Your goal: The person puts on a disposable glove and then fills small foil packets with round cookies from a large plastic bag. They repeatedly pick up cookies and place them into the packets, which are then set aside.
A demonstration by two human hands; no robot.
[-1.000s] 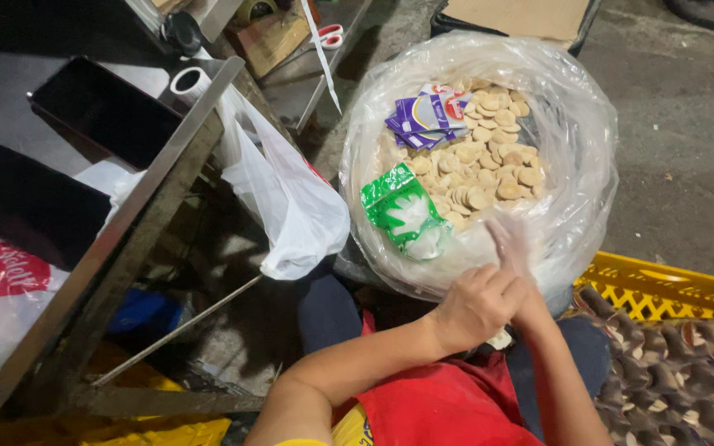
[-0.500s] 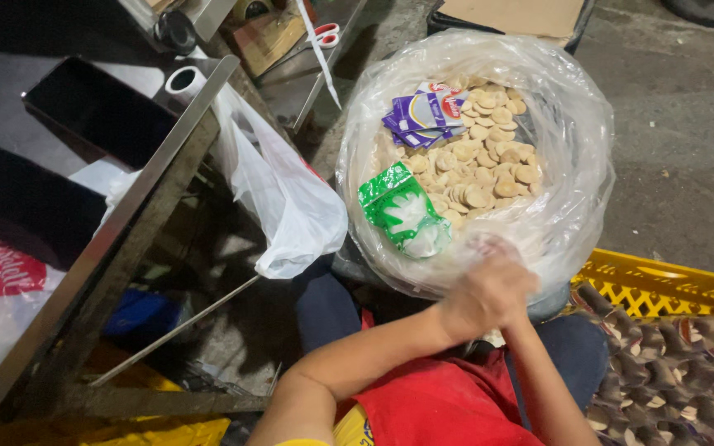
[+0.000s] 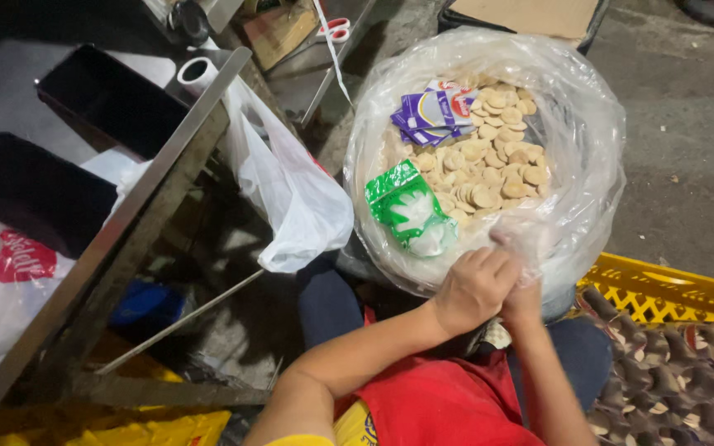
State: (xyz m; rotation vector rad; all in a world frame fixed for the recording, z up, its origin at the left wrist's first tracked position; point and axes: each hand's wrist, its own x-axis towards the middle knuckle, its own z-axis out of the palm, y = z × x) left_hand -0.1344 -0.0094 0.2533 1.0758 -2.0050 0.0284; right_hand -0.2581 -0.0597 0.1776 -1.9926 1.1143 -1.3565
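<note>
Both hands are brought together at the near rim of the clear plastic bag (image 3: 588,165) of round biscuits: the left hand (image 3: 473,289) is curled over the right hand (image 3: 522,289), fingers pinched shut on the plastic.

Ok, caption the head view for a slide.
Both hands, left hand and right hand, meet at the rim of a clear bag of round biscuits.

Dim surroundings, bright overhead light on clear plastic bag (image 3: 572,124) with glare, dark upper-left corner, slightly blurred hands.

A green-and-white packet (image 3: 411,206) and purple-white sachets (image 3: 431,111) lie on round biscuits inside a clear bag (image 3: 588,124).
</note>
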